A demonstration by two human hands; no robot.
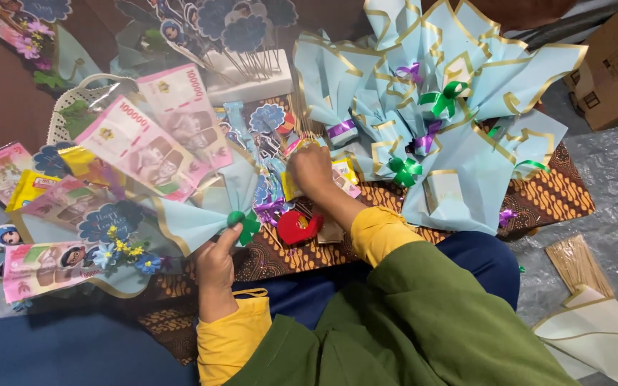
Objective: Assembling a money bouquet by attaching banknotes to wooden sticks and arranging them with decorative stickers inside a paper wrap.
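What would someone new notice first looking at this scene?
Probably the big bouquet on the left, wrapped in pale blue paper and fanned with pink banknotes, which the left hand grips at its green bow. Next, the pile of finished blue-wrapped bouquets with gold edging and green and purple ribbons at upper right. Between them, the right hand reaches among small items above a red tape dispenser.

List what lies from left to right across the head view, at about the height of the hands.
Pink-banknote bouquet in pale blue wrap → left hand pinching its green ribbon bow → red tape dispenser → right hand → pile of pale blue gold-edged wrapped bouquets → bundle of wooden skewers.
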